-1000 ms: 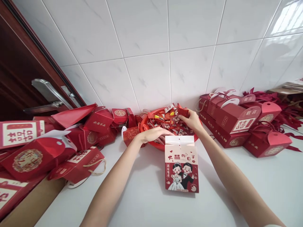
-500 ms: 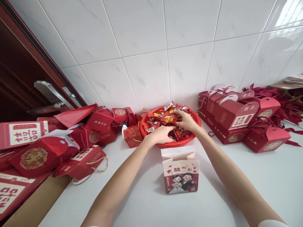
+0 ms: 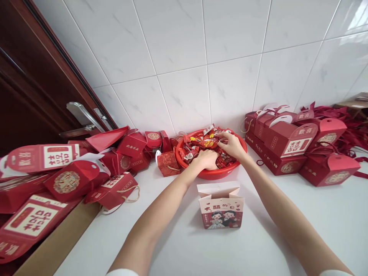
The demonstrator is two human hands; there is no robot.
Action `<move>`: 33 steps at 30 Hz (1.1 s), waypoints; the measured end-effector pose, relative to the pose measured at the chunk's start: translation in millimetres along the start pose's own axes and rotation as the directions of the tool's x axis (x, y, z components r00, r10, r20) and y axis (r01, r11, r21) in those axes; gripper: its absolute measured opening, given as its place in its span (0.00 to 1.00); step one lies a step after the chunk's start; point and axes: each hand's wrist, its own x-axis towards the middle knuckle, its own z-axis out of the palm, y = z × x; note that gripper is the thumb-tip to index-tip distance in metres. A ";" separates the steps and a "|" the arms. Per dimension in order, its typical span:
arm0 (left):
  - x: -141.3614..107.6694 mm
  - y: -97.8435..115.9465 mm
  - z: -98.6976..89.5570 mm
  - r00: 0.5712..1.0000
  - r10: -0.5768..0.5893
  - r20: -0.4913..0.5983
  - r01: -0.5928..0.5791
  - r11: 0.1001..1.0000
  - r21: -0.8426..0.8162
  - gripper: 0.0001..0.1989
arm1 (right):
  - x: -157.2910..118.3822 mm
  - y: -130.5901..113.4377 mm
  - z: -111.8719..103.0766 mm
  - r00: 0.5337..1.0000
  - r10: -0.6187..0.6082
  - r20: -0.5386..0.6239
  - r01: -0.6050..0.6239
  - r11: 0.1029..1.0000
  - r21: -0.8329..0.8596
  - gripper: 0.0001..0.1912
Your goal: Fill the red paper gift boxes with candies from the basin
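Observation:
A round red plastic basket [image 3: 211, 175] holds a heap of wrapped candies [image 3: 198, 142], mostly in red wrappers with some gold. My left hand [image 3: 208, 159] reaches down into the front of the heap with its fingers curled under; what they close on is hidden. At the right side of the heap is my right hand [image 3: 230, 144], thumb and fingers bent but apart, touching the wrappers. In front of the basket stands an upright paper gift box [image 3: 222, 214] with a cartoon bride and groom, its top flaps open.
Several red gift boxes [image 3: 128, 188] lie piled at the left, above a brown cardboard edge [image 3: 66, 234]. More boxes [image 3: 290, 142] are stacked at the right, beside dark red ribbons [image 3: 336, 119]. A tiled wall [image 3: 184, 92] rises behind, and a door handle [image 3: 82, 119] shows at left.
My left hand has moved right and deeper into the candies, its fingers curling. My right hand stays at the right of the heap. The view has shifted slightly left.

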 end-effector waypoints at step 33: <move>-1.6 -37.6 15.5 0.956 -0.051 -0.290 -0.077 0.907 -0.413 0.06 | 3.6 12.3 -1.7 0.994 0.100 -0.043 -0.092 0.983 0.159 0.10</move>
